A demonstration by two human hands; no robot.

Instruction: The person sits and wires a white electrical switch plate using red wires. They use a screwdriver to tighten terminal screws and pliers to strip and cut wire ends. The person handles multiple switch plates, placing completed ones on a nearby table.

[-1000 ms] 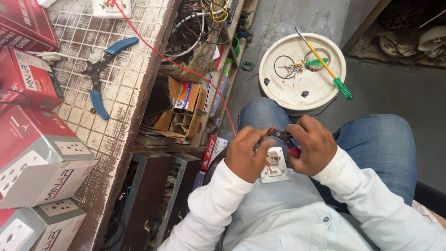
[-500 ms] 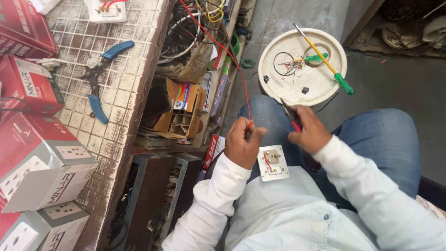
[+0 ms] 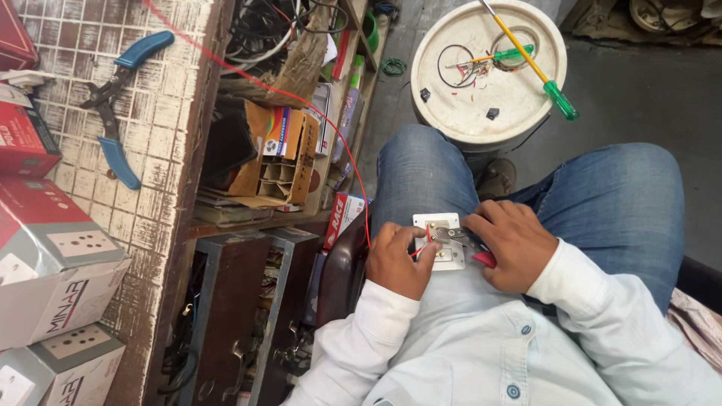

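Note:
A white switch plate (image 3: 438,240) lies on my lap between my jeans-clad thighs. My left hand (image 3: 396,259) holds a thin red wire (image 3: 353,173) against the plate's left side. My right hand (image 3: 510,244) grips small red-handled cutters (image 3: 462,239) whose metal jaws rest on the plate at the wire's end. The red wire runs up and left from the plate, over the shelf, toward the tiled counter.
A white bucket lid (image 3: 489,71) ahead of my knees carries a green-handled screwdriver (image 3: 538,71) and wire coils. Blue-handled pliers (image 3: 113,113) lie on the tiled counter (image 3: 162,150) at left, beside red-and-white boxes (image 3: 56,259). Cluttered shelves (image 3: 278,150) stand between counter and lap.
Both hands came down onto the plate on my lap. The red wire, held up before, is now pressed to the plate, and the cutters' jaws have moved onto it.

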